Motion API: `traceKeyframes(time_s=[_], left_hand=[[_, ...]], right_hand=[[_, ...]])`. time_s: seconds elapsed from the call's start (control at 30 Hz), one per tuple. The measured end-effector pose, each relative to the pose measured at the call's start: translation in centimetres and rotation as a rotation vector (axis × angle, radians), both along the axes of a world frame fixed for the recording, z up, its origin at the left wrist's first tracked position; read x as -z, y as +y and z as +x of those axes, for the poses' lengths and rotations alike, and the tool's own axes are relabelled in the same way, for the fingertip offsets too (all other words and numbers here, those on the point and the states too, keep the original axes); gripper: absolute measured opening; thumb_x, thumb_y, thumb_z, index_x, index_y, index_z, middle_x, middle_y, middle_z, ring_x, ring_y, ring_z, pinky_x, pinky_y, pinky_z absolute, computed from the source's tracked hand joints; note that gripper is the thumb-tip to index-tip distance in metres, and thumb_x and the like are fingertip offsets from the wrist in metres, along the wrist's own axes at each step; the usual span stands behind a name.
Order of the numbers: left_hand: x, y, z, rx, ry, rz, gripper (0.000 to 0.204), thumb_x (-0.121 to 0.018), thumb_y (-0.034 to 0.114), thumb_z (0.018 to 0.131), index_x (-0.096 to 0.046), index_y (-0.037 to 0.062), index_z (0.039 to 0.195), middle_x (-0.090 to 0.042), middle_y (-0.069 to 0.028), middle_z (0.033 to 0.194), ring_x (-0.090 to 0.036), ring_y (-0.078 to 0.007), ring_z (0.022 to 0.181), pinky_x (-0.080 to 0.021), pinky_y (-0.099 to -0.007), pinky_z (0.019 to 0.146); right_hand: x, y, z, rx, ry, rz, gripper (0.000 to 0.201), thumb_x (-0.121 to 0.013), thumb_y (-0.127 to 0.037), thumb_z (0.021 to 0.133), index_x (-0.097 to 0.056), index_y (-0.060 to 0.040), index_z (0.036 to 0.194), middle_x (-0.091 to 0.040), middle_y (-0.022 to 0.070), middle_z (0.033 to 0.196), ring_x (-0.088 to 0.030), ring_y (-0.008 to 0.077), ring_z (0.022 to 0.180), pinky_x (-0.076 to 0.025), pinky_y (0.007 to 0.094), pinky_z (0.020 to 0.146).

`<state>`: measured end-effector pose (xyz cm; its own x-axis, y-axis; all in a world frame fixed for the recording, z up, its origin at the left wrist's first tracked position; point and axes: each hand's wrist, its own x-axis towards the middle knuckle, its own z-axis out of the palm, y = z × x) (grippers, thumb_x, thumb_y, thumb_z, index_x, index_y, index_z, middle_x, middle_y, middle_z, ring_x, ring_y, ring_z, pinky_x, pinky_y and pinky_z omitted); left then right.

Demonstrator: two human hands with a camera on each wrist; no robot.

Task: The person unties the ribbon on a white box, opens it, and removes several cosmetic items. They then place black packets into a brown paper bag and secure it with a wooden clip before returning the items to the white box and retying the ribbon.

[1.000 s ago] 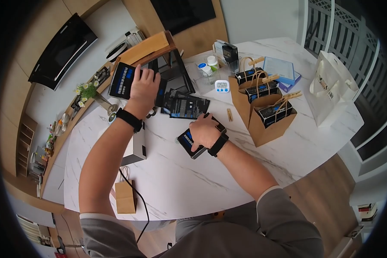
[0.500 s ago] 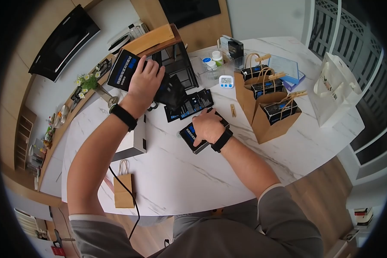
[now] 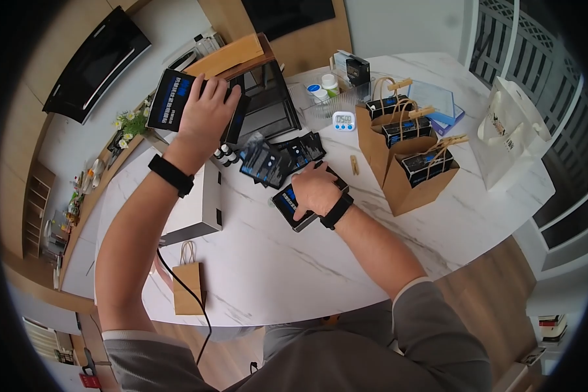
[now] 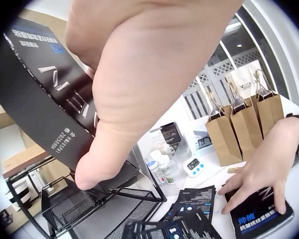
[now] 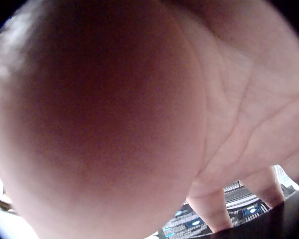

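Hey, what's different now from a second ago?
The left hand moved its black rectangular cardboard box a little left; flat black printed packets slipped down below it. The same: the right hand rests on another black cardboard box, and three brown paper bags stand upright.

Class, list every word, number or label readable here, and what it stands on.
"0500": the white timer.
"20250904": side of the box in the left hand.
Code beside that number: too blurred to quote.
Chinese characters on that box and the box under the right hand: unclear.
Sachets, white bag, boxes inside paper bags: print too small or blurred.
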<state>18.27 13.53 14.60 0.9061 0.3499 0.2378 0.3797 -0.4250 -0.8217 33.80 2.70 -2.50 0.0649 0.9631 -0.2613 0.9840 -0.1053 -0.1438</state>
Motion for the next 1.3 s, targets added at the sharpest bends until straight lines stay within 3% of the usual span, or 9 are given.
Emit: traceKeyframes(time_s=[0.07, 0.17, 0.23, 0.3, 0.5, 0.83, 1.03, 1.13, 1.3], left_hand=[[-0.3, 0.7, -0.7, 0.005, -0.011, 0.078, 0.082, -0.078, 0.005, 0.074, -0.050, 0.0070, 0.151, -0.057, -0.0163, 0.136, -0.049, -0.0330, 0.139, -0.029, -0.0493, 0.127], [-0.9, 1.6, -2.2, 0.021, -0.022, 0.120, 0.091, -0.085, 0.013, 0.070, -0.049, 0.0078, 0.153, -0.057, -0.0160, 0.138, -0.049, -0.0335, 0.138, -0.032, -0.0488, 0.124], [-1.3, 1.3, -3.7, -0.210, -0.311, -0.442, 0.100, -0.089, 0.018, 0.069, -0.044, 0.0068, 0.157, -0.057, -0.0172, 0.138, -0.048, -0.0356, 0.139, -0.035, -0.0486, 0.122], [-1.8, 2.3, -5.3, -0.407, -0.398, -0.504, 0.111, -0.094, 0.023, 0.066, -0.039, 0.0061, 0.161, -0.055, -0.0187, 0.143, -0.048, -0.0368, 0.141, -0.038, -0.0503, 0.119], [-0.2, 2.6, -10.8, 0.201, -0.852, -1.396, 0.134, -0.105, 0.025, 0.062, -0.021, 0.0068, 0.165, -0.039, -0.0190, 0.163, -0.035, -0.0313, 0.155, -0.030, -0.0492, 0.128], [0.1, 1.3, -12.4, 0.238, -0.796, -1.307, 0.134, -0.105, 0.033, 0.064, -0.020, 0.0060, 0.164, -0.041, -0.0200, 0.162, -0.037, -0.0324, 0.155, -0.032, -0.0504, 0.126], [1.4, 7.3, -15.6, -0.499, -0.813, -0.946, 0.100, -0.073, 0.078, 0.083, -0.064, -0.0086, 0.132, -0.077, -0.0251, 0.103, -0.077, -0.0346, 0.101, -0.058, -0.0411, 0.092], [2.8, 6.9, -16.1, -0.779, -0.688, -0.864, 0.101, -0.063, 0.085, 0.082, -0.075, -0.0106, 0.109, -0.077, -0.0293, 0.097, -0.076, -0.0409, 0.102, -0.058, -0.0459, 0.093], [6.9, 8.0, -16.3, -0.959, -0.725, -0.824, 0.101, -0.057, 0.085, 0.086, -0.074, -0.0083, 0.120, -0.074, -0.0296, 0.118, -0.070, -0.0427, 0.119, -0.053, -0.0463, 0.104]], right_hand=[[-0.3, 0.0, 0.0, 0.001, 0.041, -0.070, 0.108, -0.100, -0.053, 0.061, -0.059, -0.0069, 0.150, -0.033, 0.0357, 0.165, -0.037, 0.0627, 0.145, -0.052, 0.0697, 0.103], [0.3, -0.3, 0.1, -0.027, -0.041, 0.054, 0.095, -0.099, -0.054, 0.059, -0.068, -0.0053, 0.134, -0.058, 0.0278, 0.136, -0.059, 0.0533, 0.122, -0.063, 0.0609, 0.086], [0.5, -0.2, 0.2, -0.028, -0.003, 0.040, 0.094, -0.099, -0.053, 0.059, -0.068, -0.0050, 0.134, -0.057, 0.0294, 0.138, -0.058, 0.0559, 0.125, -0.063, 0.0612, 0.086], [1.0, -0.1, 0.1, -0.005, 0.013, 0.065, 0.098, -0.101, -0.051, 0.057, -0.067, -0.0046, 0.136, -0.051, 0.0356, 0.148, -0.050, 0.0629, 0.134, -0.061, 0.0639, 0.088], [0.4, 0.0, 0.2, 0.010, 0.095, -0.020, 0.107, -0.102, -0.050, 0.058, -0.062, -0.0017, 0.145, -0.035, 0.0388, 0.162, -0.037, 0.0646, 0.144, -0.051, 0.0717, 0.102], [0.0, 0.4, 0.2, 0.011, 0.073, -0.107, 0.112, -0.100, -0.054, 0.061, -0.056, -0.0026, 0.150, -0.032, 0.0349, 0.165, -0.036, 0.0618, 0.147, -0.051, 0.0707, 0.104], [0.4, 0.2, 0.3, -0.003, 0.076, -0.051, 0.110, -0.100, -0.054, 0.061, -0.058, -0.0027, 0.148, -0.035, 0.0349, 0.163, -0.037, 0.0615, 0.146, -0.052, 0.0703, 0.103], [1.3, 0.0, 0.2, 0.000, 0.023, 0.044, 0.099, -0.100, -0.053, 0.059, -0.064, -0.0042, 0.137, -0.049, 0.0363, 0.149, -0.049, 0.0611, 0.135, -0.059, 0.0623, 0.095], [0.8, -0.6, -1.4, -0.033, -0.023, 0.022, 0.101, -0.099, -0.056, 0.061, -0.062, -0.0048, 0.140, -0.044, 0.0372, 0.153, -0.048, 0.0620, 0.136, -0.060, 0.0629, 0.093]])
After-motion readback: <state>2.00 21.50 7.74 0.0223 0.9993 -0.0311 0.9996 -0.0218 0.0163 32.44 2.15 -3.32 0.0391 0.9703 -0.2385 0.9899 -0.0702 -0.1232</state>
